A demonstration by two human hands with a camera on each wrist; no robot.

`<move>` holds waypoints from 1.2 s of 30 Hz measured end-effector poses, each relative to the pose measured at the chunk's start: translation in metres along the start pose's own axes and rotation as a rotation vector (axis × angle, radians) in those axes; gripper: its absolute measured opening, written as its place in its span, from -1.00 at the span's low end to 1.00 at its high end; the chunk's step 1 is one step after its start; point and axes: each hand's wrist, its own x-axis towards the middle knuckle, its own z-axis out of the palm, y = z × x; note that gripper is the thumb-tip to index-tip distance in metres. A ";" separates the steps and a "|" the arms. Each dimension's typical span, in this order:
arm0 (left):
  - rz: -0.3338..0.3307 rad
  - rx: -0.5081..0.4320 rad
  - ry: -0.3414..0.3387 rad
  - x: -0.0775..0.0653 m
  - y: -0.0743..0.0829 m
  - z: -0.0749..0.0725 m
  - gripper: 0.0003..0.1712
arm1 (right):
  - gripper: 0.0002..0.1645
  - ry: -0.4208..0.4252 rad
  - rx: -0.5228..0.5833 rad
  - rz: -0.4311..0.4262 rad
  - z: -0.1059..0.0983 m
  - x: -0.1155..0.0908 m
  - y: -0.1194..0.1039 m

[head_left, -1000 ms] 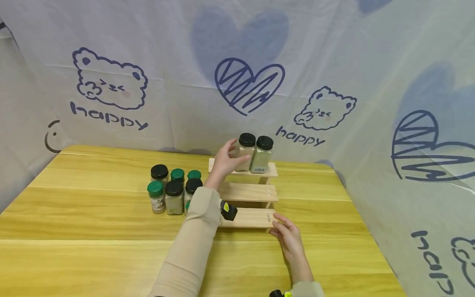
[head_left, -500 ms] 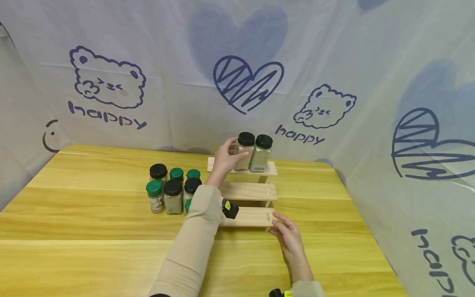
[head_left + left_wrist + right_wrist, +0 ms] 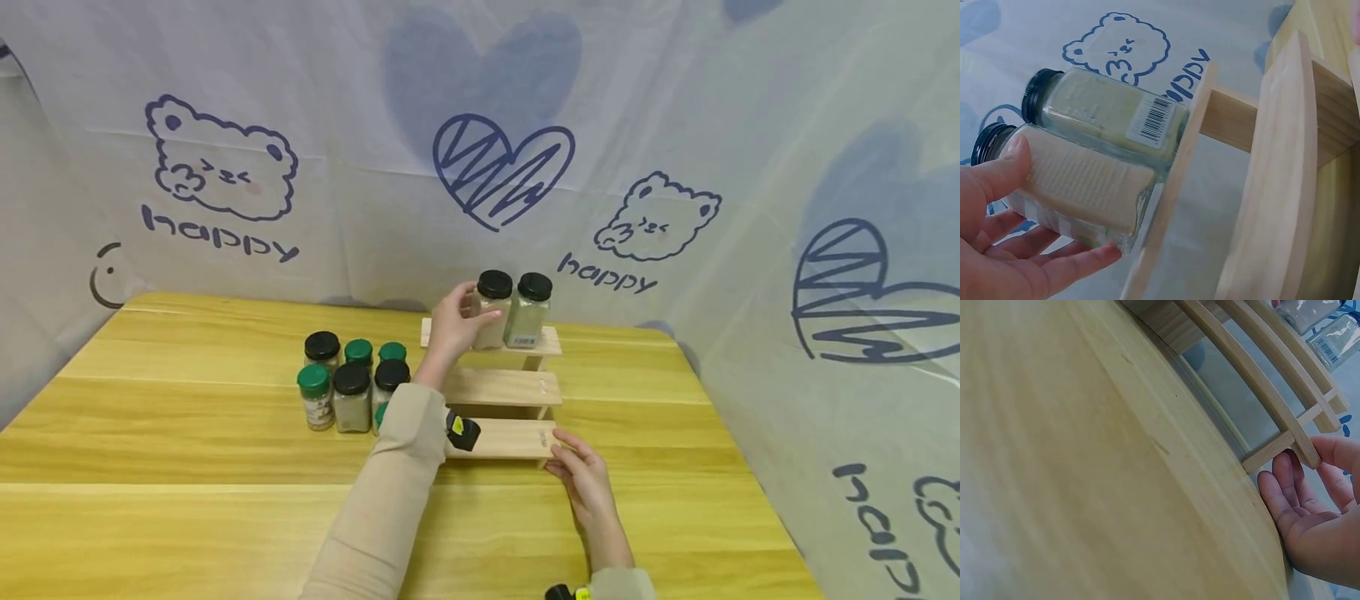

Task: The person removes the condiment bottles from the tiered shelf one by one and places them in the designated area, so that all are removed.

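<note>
A square glass jar (image 3: 497, 302) with a black lid and pale contents stands at the top step of the three-step wooden rack (image 3: 510, 387). My left hand (image 3: 450, 329) grips this jar from the left, thumb on its near face and fingers behind and below, as the left wrist view shows. Just to its right a matching jar (image 3: 1104, 112) with a barcode label stands upright, very close by. At the lowest step's right end, my right hand (image 3: 588, 487) pinches the board's corner, thumb and fingers on either side of the board (image 3: 1266, 403).
Several spice jars with black lids (image 3: 352, 378) and green lids (image 3: 313, 381) stand grouped left of the rack, partly behind the left sleeve (image 3: 397, 483). All stand on a wooden table (image 3: 187, 517). A printed cloth (image 3: 360, 100) hangs behind and at the right.
The jar in my left hand has shifted very slightly left, widening the space to its neighbour a little. My right hand keeps its hold on the rack's corner.
</note>
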 end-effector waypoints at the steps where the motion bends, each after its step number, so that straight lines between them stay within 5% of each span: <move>1: 0.005 -0.005 0.005 -0.001 0.001 -0.001 -0.33 | -0.72 -0.001 0.000 0.000 0.000 0.000 0.000; 8: 0.043 0.001 0.030 -0.013 0.002 -0.005 -0.35 | -0.73 -0.010 0.015 0.007 -0.001 -0.002 0.001; 36: 0.102 0.025 -0.044 -0.060 -0.004 -0.020 -0.35 | -0.73 -0.007 0.025 0.007 0.001 -0.002 -0.002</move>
